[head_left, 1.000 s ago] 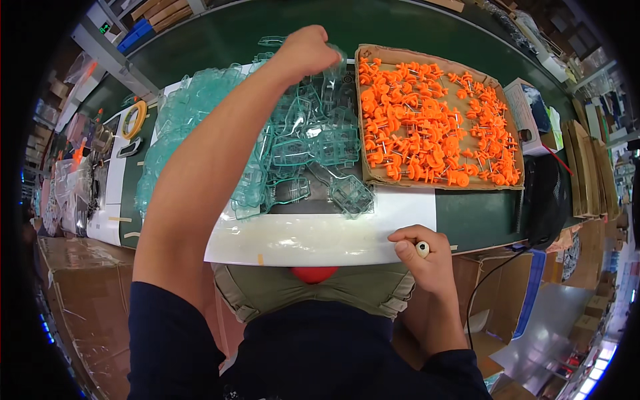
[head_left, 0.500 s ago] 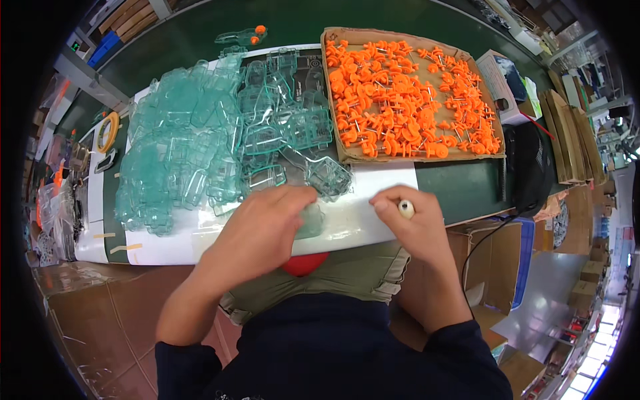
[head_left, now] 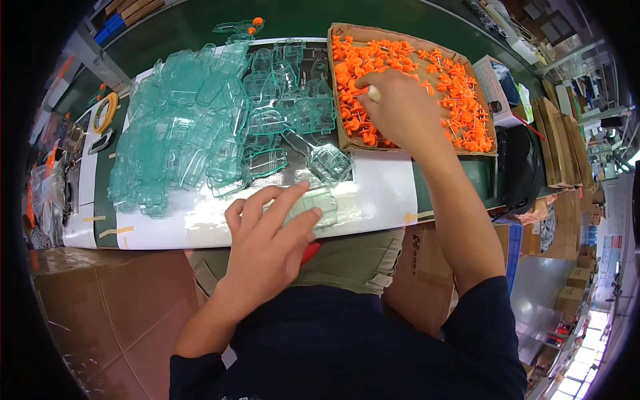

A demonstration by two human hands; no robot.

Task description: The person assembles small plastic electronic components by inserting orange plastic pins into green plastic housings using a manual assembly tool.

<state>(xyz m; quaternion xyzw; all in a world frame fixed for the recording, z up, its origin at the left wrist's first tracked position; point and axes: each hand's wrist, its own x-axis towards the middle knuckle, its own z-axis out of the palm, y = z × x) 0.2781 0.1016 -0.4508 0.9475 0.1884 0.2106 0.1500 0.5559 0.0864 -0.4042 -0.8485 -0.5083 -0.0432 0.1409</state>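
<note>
My left hand (head_left: pixel 263 250) is at the near table edge, its thumb and index finger on either side of a clear greenish plastic car-shaped shell (head_left: pixel 327 202). The other fingers are bent and apart. Far to the right, my right hand (head_left: pixel 410 113) reaches into a shallow cardboard tray (head_left: pixel 427 155) of orange wheel pairs on metal axles (head_left: pixel 463 107). A tool with a round cream end (head_left: pixel 375 94) sticks out of its closed grip. The fingertips are among the orange wheels, partly hidden by the hand. Another clear shell (head_left: pixel 329 164) lies just beyond my left hand.
A large heap of green-tinted clear shells (head_left: pixel 183 110) covers the left of the white sheet (head_left: pixel 380 190). At the back lies a shell with orange wheels (head_left: pixel 252 29). An open carton (head_left: pixel 497 87) and a black bag (head_left: pixel 520 157) stand right of the tray. Yellow tape (head_left: pixel 105 113) lies far left.
My right hand has gone from the near edge of the table up into the tray, still with the cream-ended tool. My left hand has turned and its fingers have spread around the shell.
</note>
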